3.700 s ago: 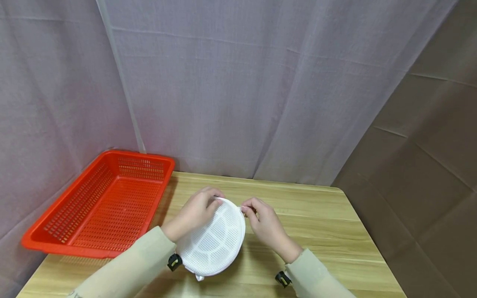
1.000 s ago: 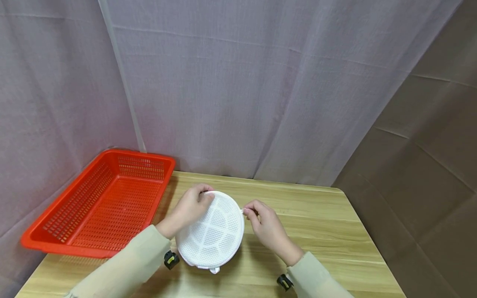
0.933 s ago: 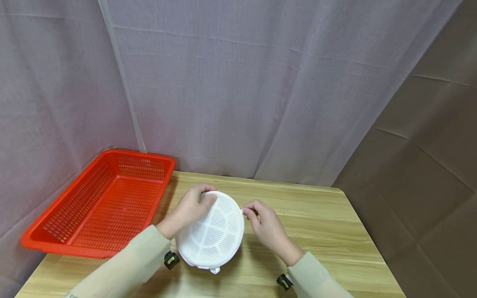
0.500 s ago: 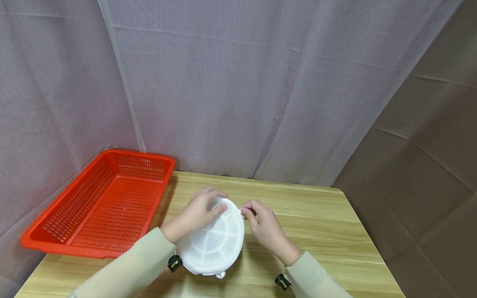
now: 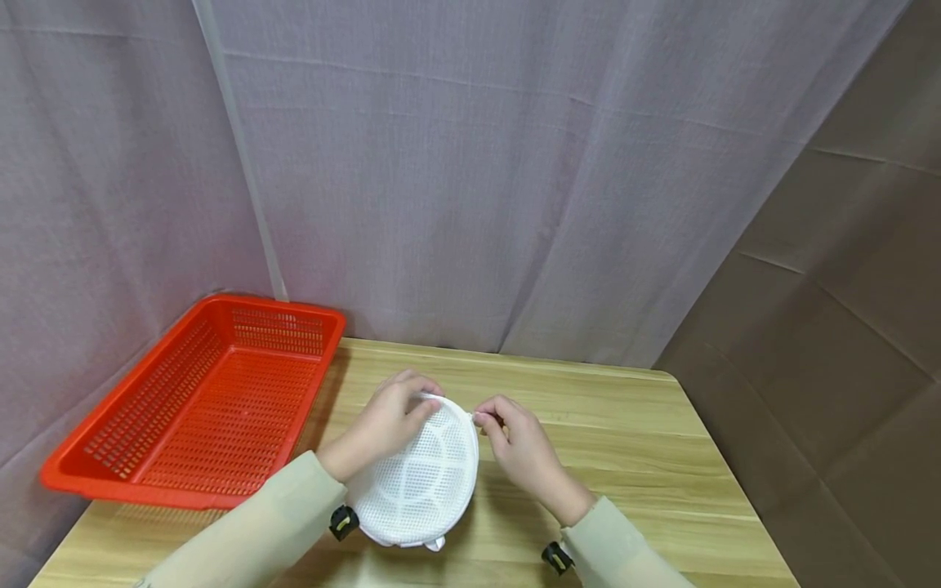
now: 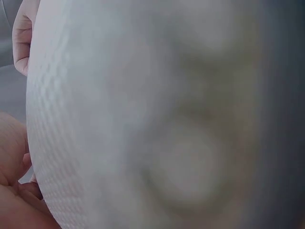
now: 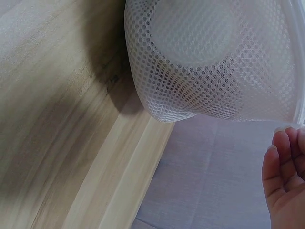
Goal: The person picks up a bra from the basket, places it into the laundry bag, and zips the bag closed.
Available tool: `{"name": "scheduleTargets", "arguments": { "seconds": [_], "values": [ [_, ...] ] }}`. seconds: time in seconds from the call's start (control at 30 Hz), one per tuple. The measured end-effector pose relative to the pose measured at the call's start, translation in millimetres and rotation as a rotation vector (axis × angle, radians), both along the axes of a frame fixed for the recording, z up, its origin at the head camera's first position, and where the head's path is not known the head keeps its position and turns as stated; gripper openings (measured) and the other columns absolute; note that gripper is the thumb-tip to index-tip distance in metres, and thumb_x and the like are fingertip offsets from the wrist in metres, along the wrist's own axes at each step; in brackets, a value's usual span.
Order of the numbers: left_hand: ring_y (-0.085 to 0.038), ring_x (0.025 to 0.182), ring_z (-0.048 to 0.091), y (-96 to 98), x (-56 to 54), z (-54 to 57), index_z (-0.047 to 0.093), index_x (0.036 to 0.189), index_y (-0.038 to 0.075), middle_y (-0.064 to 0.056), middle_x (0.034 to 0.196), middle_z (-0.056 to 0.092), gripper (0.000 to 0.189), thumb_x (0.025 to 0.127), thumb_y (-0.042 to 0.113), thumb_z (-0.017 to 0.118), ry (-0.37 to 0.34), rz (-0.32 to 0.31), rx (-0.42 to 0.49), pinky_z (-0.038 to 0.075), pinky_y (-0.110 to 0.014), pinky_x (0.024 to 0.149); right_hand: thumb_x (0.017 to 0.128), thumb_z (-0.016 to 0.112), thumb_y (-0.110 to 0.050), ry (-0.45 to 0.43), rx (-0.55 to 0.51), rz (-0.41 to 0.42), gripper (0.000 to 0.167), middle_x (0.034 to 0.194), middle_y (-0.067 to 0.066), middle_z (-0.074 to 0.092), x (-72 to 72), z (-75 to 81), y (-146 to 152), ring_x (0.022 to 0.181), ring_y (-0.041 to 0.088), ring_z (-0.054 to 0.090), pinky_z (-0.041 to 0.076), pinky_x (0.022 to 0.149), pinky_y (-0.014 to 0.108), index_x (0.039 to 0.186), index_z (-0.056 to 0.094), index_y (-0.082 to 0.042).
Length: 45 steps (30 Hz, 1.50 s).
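Note:
A round white mesh laundry bag [image 5: 419, 474] with a stiff rim is held up over the wooden table, its flat mesh face toward the head camera. My left hand [image 5: 393, 420] grips its upper left edge, thumb on the mesh face and fingers behind. At the upper right rim my right hand [image 5: 522, 445] pinches a small white tab. Seen from the right wrist, the mesh bag [image 7: 190, 71] bulges at its side, and the right hand's fingertips [image 7: 281, 133] meet its rim. Blurred mesh [image 6: 52, 119] fills most of the left wrist view.
A red plastic basket [image 5: 309, 408] with slotted walls stands on the left of the wooden table [image 5: 610, 433]. Grey curtains [image 5: 441, 204] hang behind the table, and a brown cloth wall [image 5: 831, 343] rises along the right.
Over the last second the bag has dropped slightly and tilted, and my left hand has shifted a little right along its edge. My right hand has edged slightly left, still pinching the tab.

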<state>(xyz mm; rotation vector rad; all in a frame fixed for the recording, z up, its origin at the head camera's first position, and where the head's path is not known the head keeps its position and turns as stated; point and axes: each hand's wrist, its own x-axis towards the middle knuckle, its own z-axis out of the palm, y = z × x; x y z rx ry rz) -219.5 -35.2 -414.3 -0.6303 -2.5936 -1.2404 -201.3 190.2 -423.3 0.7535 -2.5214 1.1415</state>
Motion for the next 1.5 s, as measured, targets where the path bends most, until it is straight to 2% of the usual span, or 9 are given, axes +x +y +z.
{"name": "scheduleTargets", "arguments": {
  "seconds": [0.27,0.47,0.8,0.93,1.07,1.3,1.5],
  "values": [
    [-0.017,0.101,0.057,-0.1,-0.9,-2.6,0.069,0.098,0.015,0.005,0.101,0.062,0.008,0.09,0.016,0.07,0.028,0.005,0.023,0.044,-0.04,0.092,0.096,0.06,-0.016,-0.001,0.004,0.005,0.005,0.083,0.003,0.063,0.4,0.2,0.4,0.074,0.006,0.055,0.048,0.062,0.025,0.094,0.063,-0.02],
    [-0.015,0.096,0.057,-0.1,-1.3,-3.3,0.069,0.096,0.016,0.006,0.099,0.061,0.006,0.091,0.015,0.069,0.029,0.011,0.048,0.046,-0.036,0.088,0.096,0.06,-0.017,0.036,-0.005,0.011,0.004,0.081,-0.002,0.062,0.6,0.0,0.2,0.073,0.005,0.055,0.048,0.062,0.024,0.094,0.063,-0.019],
    [-0.016,0.098,0.057,-3.3,-3.2,-3.1,0.068,0.097,0.013,0.002,0.102,0.061,0.005,0.092,0.015,0.067,-0.016,0.075,0.076,0.047,-0.036,0.088,0.096,0.061,-0.015,0.03,0.001,0.002,0.005,0.08,-0.001,0.062,-0.5,-1.7,1.9,0.073,0.005,0.055,0.048,0.062,0.025,0.093,0.063,-0.019],
    [-0.015,0.098,0.057,-3.9,-3.2,-3.1,0.068,0.099,0.014,0.003,0.103,0.06,0.007,0.092,0.016,0.067,-0.041,0.083,0.074,0.048,-0.035,0.088,0.096,0.061,-0.015,0.017,0.007,-0.011,0.005,0.08,-0.007,0.06,-0.1,-1.0,2.2,0.073,0.005,0.055,0.048,0.062,0.024,0.093,0.064,-0.019],
    [-0.015,0.098,0.057,-4.0,-2.8,-2.5,0.068,0.1,0.013,0.002,0.104,0.06,0.008,0.093,0.016,0.067,-0.047,0.087,0.08,0.048,-0.035,0.088,0.096,0.061,-0.016,0.039,0.004,-0.014,0.004,0.08,-0.014,0.056,-0.1,-0.7,2.5,0.072,0.004,0.054,0.048,0.061,0.024,0.093,0.064,-0.018],
    [-0.016,0.096,0.058,-5.8,-5.5,-4.0,0.068,0.099,0.01,-0.001,0.102,0.06,0.008,0.093,0.014,0.065,-0.053,0.12,0.122,0.049,-0.034,0.086,0.095,0.062,-0.017,0.052,0.014,-0.015,0.005,0.079,-0.015,0.056,-1.3,-2.5,4.7,0.072,0.004,0.054,0.047,0.06,0.023,0.093,0.065,-0.015],
    [-0.016,0.096,0.057,-5.9,-6.3,-4.4,0.068,0.1,0.01,-0.001,0.103,0.06,0.008,0.093,0.014,0.065,-0.062,0.12,0.126,0.048,-0.033,0.086,0.096,0.062,-0.017,0.051,0.015,-0.017,0.005,0.08,-0.015,0.056,-0.2,-1.2,4.6,0.071,0.004,0.054,0.047,0.059,0.024,0.093,0.065,-0.014]
  ]
}}
